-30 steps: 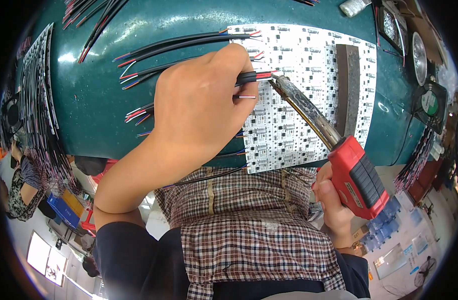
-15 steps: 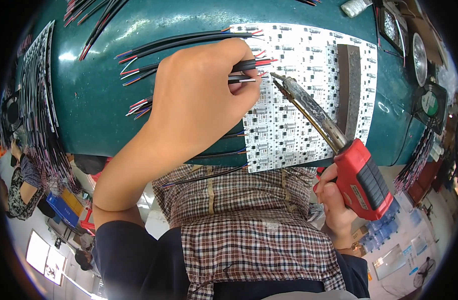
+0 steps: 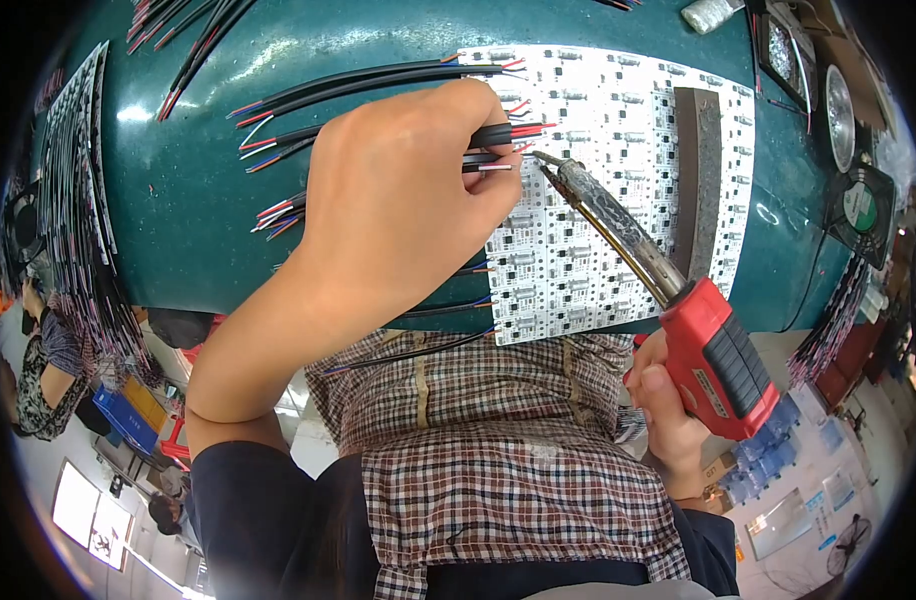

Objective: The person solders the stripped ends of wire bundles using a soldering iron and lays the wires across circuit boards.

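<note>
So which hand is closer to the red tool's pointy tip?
Left hand: its fingers hold black cables beside the tip. The right hand grips the red handle, farther back.

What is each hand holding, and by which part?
The left hand holds black cables near their wire ends; the right hand, a soldering gun by its red-and-black handle.

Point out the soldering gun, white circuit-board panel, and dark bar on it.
Soldering gun (image 3: 697, 324): head view, red housing.
White circuit-board panel (image 3: 635, 140): head view, uncovered upper middle.
Dark bar (image 3: 697, 180): head view, middle of its length.
</note>
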